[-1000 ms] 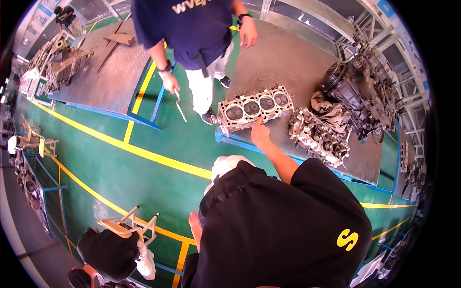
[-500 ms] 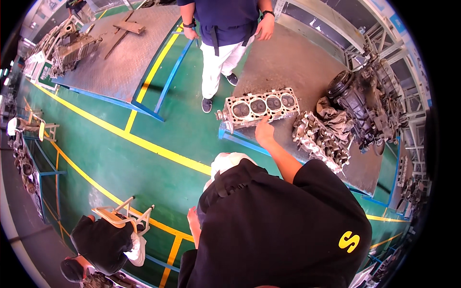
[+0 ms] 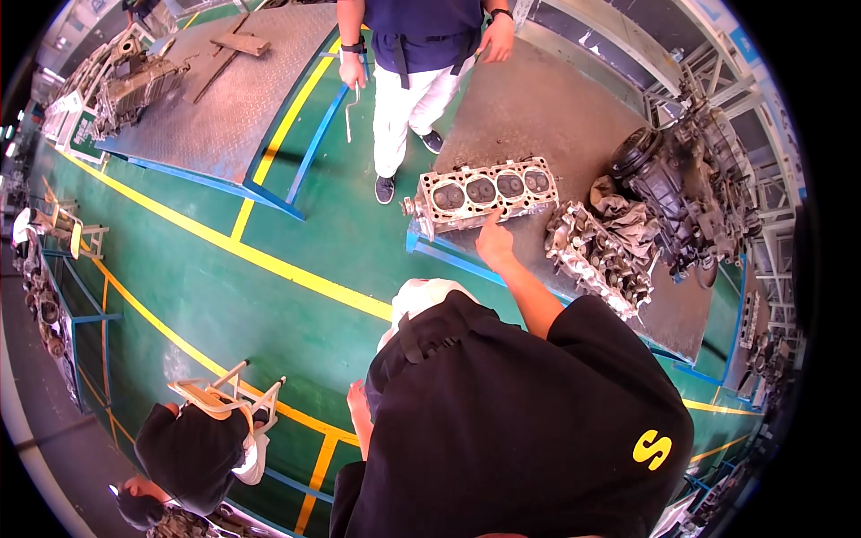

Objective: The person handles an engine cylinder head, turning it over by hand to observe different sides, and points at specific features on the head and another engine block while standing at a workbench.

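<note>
My right hand (image 3: 495, 242) reaches forward over the near edge of a steel-topped table. Its index finger is stretched out to the near edge of a cylinder head (image 3: 466, 215), with the other fingers curled and nothing visible in them. That casting lies with its row of several dark round chambers facing up. At my left side hangs my left hand (image 3: 359, 403), low and apart from everything; the fingers that show are loosely extended. Just right of my right hand rests another engine casting (image 3: 599, 260), dirty and full of cavities.
Across from me stands a person (image 3: 421, 40) holding a thin bent metal rod (image 3: 349, 121). Crumpled brown cloth (image 3: 623, 220) and a large engine assembly (image 3: 686, 188) occupy the table's (image 3: 538, 108) right side. Someone (image 3: 193, 453) sits on a stool (image 3: 215, 399) behind left.
The person opposite has shifted slightly, and the bent rod in their hand has come into clear view. My pointing finger stays by the cylinder head's near edge.
</note>
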A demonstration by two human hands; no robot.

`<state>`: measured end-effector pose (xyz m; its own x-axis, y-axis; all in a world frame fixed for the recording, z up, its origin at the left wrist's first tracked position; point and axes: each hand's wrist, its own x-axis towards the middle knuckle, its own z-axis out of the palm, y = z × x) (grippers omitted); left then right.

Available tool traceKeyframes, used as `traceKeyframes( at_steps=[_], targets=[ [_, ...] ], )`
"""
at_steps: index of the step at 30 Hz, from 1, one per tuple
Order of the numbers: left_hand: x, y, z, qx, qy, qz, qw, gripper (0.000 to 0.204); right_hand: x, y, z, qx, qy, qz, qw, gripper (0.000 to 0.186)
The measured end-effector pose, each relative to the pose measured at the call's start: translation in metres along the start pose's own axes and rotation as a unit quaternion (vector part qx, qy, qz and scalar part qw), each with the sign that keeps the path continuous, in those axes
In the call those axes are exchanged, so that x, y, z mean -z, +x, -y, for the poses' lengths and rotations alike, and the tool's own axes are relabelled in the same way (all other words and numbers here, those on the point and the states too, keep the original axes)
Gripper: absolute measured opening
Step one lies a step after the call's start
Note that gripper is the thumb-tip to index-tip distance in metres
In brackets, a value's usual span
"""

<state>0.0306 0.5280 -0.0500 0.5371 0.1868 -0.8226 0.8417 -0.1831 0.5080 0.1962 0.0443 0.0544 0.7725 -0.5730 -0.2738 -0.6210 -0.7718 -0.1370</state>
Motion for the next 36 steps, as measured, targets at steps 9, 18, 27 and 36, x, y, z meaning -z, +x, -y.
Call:
traceKeyframes(
  at_steps=[9,18,27,36],
  targets=[
    [0.022,0.012,0.020,0.048,-0.056,0.030,0.997,0.041,0.028,0.003,-0.001,-0.071,0.084,0.002,0.994,0.063],
    [0.030,-0.011,0.028,0.013,0.073,0.005,0.997,0.040,-0.040,0.002,0.025,-0.134,0.593,0.179,0.774,0.024],
    [0.033,-0.046,0.016,-0.067,0.166,-0.014,0.984,0.044,-0.085,0.026,0.052,-0.311,0.832,0.174,0.426,0.024],
    [0.039,-0.016,0.050,-0.076,0.214,-0.017,0.974,0.042,-0.060,0.021,0.058,-0.294,0.852,0.207,0.380,0.018]
  ],
)
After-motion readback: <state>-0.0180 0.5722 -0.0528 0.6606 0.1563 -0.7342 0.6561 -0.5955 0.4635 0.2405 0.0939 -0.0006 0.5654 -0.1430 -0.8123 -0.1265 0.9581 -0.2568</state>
